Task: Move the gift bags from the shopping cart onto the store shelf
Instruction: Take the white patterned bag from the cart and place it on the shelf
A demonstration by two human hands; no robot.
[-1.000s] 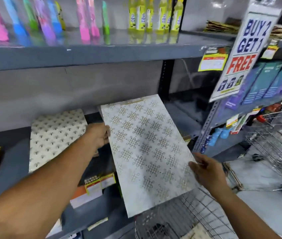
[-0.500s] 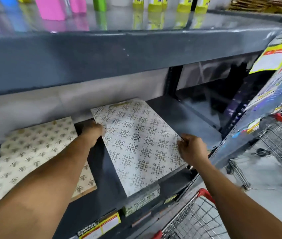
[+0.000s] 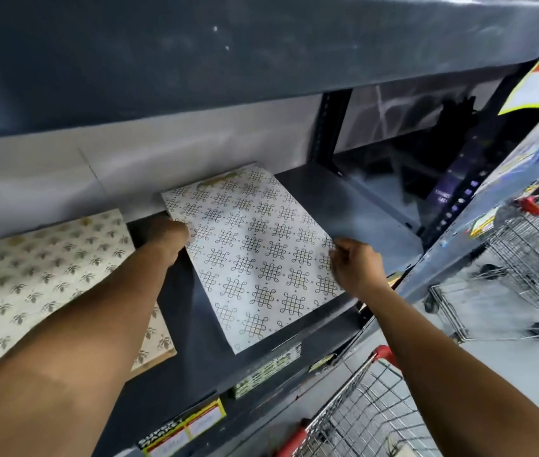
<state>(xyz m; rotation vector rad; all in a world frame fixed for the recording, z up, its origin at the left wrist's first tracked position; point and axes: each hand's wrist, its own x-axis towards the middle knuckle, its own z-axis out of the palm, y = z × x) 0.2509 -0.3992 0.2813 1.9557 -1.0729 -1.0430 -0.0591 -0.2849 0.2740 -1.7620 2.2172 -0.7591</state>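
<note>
Head: shelf label (image 3: pixel 183 427) "SUPER MARKET" (blurred)

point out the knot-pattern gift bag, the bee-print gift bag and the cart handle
knot-pattern gift bag (image 3: pixel 254 255): head view, middle of its flat face
bee-print gift bag (image 3: pixel 47 268): head view, bare upper face, above the forearm
cart handle (image 3: pixel 385 352): head view, red corner grip

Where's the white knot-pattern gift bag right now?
The white gift bag lies flat on the grey shelf, mid-frame, between both hands, right of the bee-print bag.
</note>
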